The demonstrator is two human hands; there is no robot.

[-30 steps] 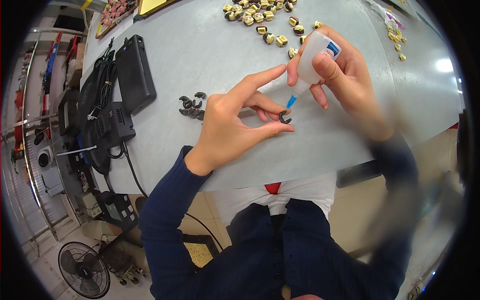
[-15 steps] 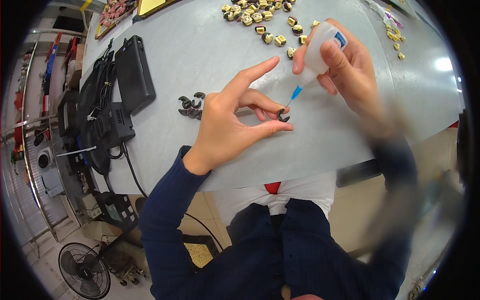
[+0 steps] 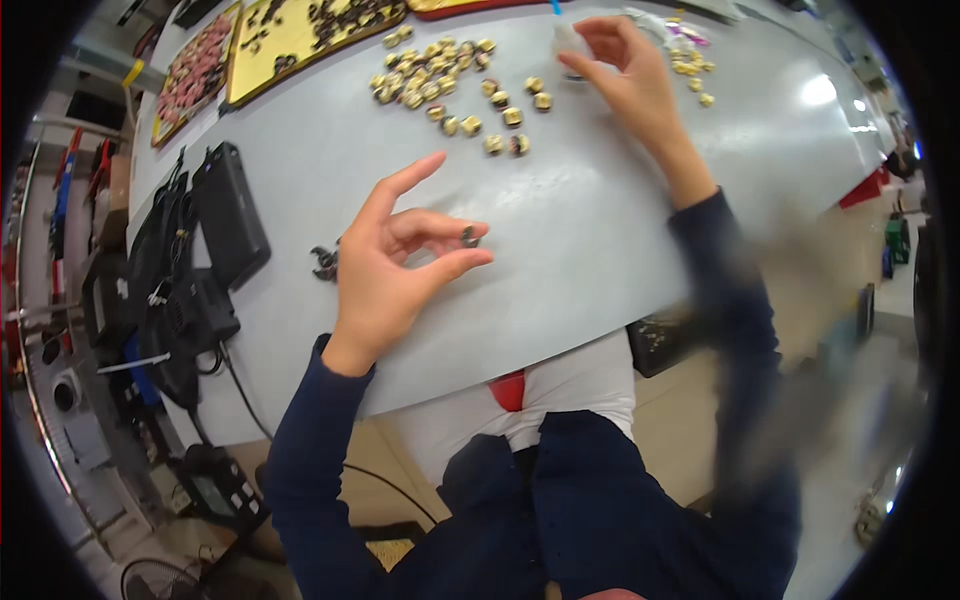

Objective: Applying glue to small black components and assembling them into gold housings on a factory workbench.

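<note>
My left hand (image 3: 385,265) pinches a small dark curved piece (image 3: 470,237) between thumb and fingers, with the index finger raised away. Farther off at the right, my right hand (image 3: 635,85) has its thumb and fingers around a whitish squeeze bottle (image 3: 568,42). The bottle's blue needle tip (image 3: 556,7) points up and away, at the picture's top edge. I cannot tell if the bottle's base touches the table. Beside my left wrist lie a few dark curved pieces (image 3: 324,262), partly hidden by the hand.
Many small cream-and-dark pieces (image 3: 430,75) lie across the grey table (image 3: 560,250). Smaller yellowish pieces (image 3: 692,68) sit at the far right. At the back left are a yellow tray (image 3: 255,75) and a tray of pink pieces (image 3: 197,65). A black box (image 3: 230,215) and cables lie left.
My right hand has carried the bottle away from the dark piece to the far side and turned its needle upward. My left hand still pinches the piece. The view has shifted.
</note>
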